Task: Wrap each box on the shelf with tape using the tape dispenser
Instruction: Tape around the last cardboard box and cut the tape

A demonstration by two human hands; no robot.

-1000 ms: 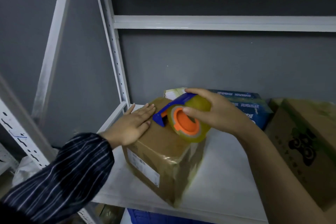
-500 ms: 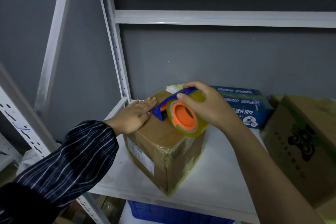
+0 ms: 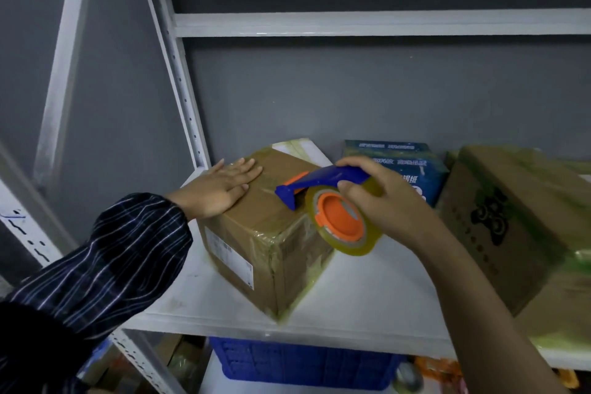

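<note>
We press our left hand (image 3: 220, 190) flat, fingers straight, on the glossy taped top of the cardboard box (image 3: 268, 233) on the white metal shelf (image 3: 367, 304). Our right hand (image 3: 380, 201) curls around the blue-and-orange plastic tape dispenser (image 3: 332, 208), its blade end touching the box top.

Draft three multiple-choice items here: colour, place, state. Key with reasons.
1. The tape dispenser hub is: A) green B) orange C) white
2. The left hand lies: A) flat on the small box B) on the dispenser C) beneath the box
3. The right hand is: A) open, idle B) gripping the dispenser C) out of view
Key: 1 B, its core shows orange; 2 A, straight fingers rest on the box top; 3 B, fingers curl round its blue handle.
</note>
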